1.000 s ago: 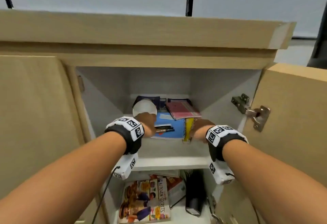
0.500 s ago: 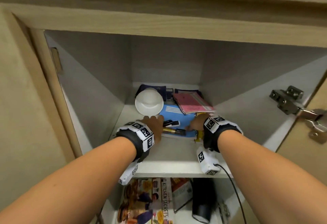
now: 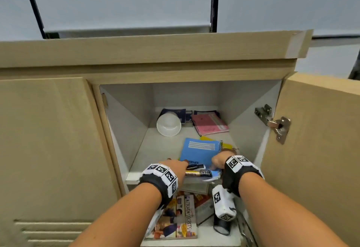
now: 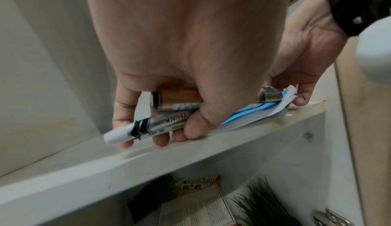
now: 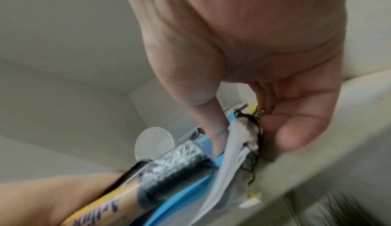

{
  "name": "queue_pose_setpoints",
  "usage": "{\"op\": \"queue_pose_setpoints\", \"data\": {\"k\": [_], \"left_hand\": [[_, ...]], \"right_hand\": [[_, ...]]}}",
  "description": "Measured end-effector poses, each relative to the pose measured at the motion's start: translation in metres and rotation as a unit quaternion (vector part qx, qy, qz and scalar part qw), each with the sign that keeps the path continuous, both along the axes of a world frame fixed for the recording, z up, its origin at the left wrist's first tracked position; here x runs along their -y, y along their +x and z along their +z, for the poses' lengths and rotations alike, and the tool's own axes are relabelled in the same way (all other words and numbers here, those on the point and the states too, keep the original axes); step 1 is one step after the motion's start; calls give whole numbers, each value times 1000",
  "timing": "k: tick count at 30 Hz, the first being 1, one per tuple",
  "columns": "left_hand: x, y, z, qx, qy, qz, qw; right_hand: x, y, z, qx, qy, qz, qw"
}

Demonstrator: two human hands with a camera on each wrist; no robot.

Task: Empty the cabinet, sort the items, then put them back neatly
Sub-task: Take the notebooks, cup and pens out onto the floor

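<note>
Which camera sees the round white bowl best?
The head view: the round white bowl lies tipped at the shelf's back, fully visible. The right wrist view shows it small and blurred behind the fingers; the left wrist view misses it.

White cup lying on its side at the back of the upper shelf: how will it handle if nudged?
The white cup lies on its side, so it would probably roll. It looks thin and disposable, likely light and easy to crush.

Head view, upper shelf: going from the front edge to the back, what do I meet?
Markers under the left hand → blue notebook → white bowl and pink notebook → dark items at the back wall.
</note>
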State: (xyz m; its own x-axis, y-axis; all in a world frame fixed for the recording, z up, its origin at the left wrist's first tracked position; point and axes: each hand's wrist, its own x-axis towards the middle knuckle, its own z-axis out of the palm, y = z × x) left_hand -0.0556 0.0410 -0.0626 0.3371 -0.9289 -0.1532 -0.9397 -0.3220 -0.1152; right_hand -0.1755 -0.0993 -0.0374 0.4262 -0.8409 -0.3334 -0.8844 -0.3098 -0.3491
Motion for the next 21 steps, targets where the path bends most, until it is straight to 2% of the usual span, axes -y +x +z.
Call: {"op": "queue_pose_setpoints", "data": {"k": [1,3,7,12,16,17,19,21], "left_hand": [[-9,-7,-1,1,-3,0,1000],[-27,-23,-4,-5,-14,2,1000],[-61,-53,-11,-19,-31,12,999],[-96,-70,-13,-40,-56,30,997],[-121,-72,-8,-34,-74,46,996],[-129,-71,-5,-48,-82,53,994],[-148,-69,-2,-104,-102,67,987],[-168,-67,0,-170,-127,81,974]], "right_hand": [[-8,-10,-3,12,4,-9,1000],[-22,-29,-9,91,34,-50,994],[-47,-54,-19,240,106,-144,954],[-72,-63,-31,300,214,-182,912],[-72,-53,-53,398,323,-205,834],[-73,-52,-56,411,342,-208,819],[-80,-54,-64,421,362,-202,807],[-83,-60,-79,425,343,-192,815]]}}
